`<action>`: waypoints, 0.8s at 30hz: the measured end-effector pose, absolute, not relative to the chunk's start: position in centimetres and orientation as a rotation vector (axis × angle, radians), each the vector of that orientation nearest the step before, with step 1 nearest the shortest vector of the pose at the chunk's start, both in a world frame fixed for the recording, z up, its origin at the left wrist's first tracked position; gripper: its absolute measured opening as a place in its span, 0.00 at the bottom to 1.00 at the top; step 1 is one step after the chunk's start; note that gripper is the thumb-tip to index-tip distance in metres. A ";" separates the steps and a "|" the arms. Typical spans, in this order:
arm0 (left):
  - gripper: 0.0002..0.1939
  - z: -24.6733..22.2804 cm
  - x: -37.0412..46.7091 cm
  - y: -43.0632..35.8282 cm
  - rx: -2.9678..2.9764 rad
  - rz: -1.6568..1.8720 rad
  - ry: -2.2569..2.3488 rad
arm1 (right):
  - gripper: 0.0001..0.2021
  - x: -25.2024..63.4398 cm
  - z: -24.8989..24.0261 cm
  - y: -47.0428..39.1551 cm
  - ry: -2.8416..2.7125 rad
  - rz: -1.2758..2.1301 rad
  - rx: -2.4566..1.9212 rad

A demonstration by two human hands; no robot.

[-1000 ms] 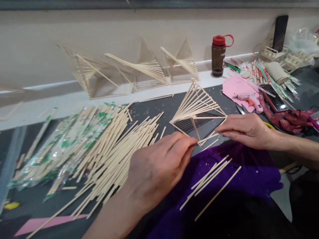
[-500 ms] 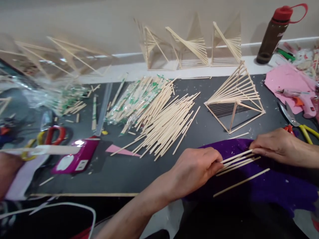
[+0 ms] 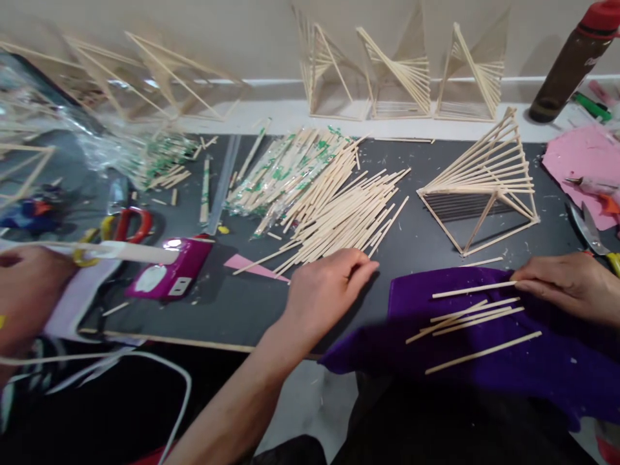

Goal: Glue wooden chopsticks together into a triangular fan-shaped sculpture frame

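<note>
My right hand [image 3: 564, 284] pinches the right end of a thin wooden stick [image 3: 472, 290] above the purple cloth [image 3: 411, 284]. Below that stick several loose sticks [image 3: 477, 319] lie on the cloth, some crossing, with a single stick [image 3: 484, 352] apart nearer me. My left hand [image 3: 332, 287] is by the near edge of a pile of bare wooden sticks [image 3: 353, 213], partly covering it. Its fingers are curled closed and no stick shows in them. Beyond the cloth stands a frame of fanned sticks [image 3: 477, 187].
Wrapped sticks [image 3: 290, 168] lie behind the bare pile. More stick frames [image 3: 397, 84] stand along the wall beside a dark bottle [image 3: 569, 71]. Pliers [image 3: 588, 229] and a pink glue gun [image 3: 588, 184] are at right. Another person's hand [image 3: 33, 284] is at left, near a magenta box [image 3: 169, 268].
My left hand has let go of the sticks over the cloth and moved left to the pile. My right hand still holds a stick. The view has shifted left.
</note>
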State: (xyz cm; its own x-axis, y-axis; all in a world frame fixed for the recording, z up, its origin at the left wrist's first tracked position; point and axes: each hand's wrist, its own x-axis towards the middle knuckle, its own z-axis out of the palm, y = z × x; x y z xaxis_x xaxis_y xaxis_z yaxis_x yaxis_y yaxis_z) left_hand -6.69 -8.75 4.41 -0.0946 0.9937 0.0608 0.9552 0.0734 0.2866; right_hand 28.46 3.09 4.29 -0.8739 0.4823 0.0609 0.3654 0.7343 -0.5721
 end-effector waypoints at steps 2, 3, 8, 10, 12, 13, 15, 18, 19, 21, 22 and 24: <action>0.15 4.1 -7.9 -8.8 2.006 0.332 2.322 | 0.12 28.1 4.2 3.1 -2.748 0.825 -0.653; 0.15 3.9 -8.3 -8.8 2.014 0.328 2.358 | 0.12 27.9 4.1 3.0 -2.753 0.816 -0.646; 0.15 2.8 -7.6 -9.1 2.087 0.145 2.380 | 0.12 27.4 3.4 3.0 -2.742 0.778 -0.637; 0.17 2.3 -6.7 -9.3 2.072 0.001 2.394 | 0.12 27.4 3.1 3.0 -2.738 0.772 -0.630; 0.18 1.8 -6.0 -9.7 2.083 -0.031 2.345 | 0.12 27.5 3.0 3.0 -2.742 0.774 -0.626; 0.18 1.6 -5.7 -9.9 2.104 -0.001 2.297 | 0.11 27.5 3.0 3.0 -2.749 0.775 -0.626; 0.17 1.5 -5.6 -10.4 2.154 0.128 2.193 | 0.11 27.6 2.9 3.1 -2.764 0.780 -0.633; 0.17 2.0 -6.3 -10.8 2.195 0.343 2.202 | 0.11 27.7 2.8 3.1 -2.767 0.787 -0.651; 0.17 2.3 -6.6 -10.7 2.204 0.372 2.258 | 0.11 27.7 2.7 3.1 -2.767 0.786 -0.651; 0.17 2.6 -7.3 -10.4 2.241 0.344 2.361 | 0.10 27.8 2.6 3.1 -2.773 0.772 -0.641; 0.17 2.6 -7.5 -10.3 2.268 0.305 2.378 | 0.10 27.8 2.6 3.1 -2.775 0.761 -0.631; 0.17 2.2 -7.5 -10.2 2.315 0.230 2.333 | 0.10 27.8 2.5 3.1 -2.780 0.746 -0.622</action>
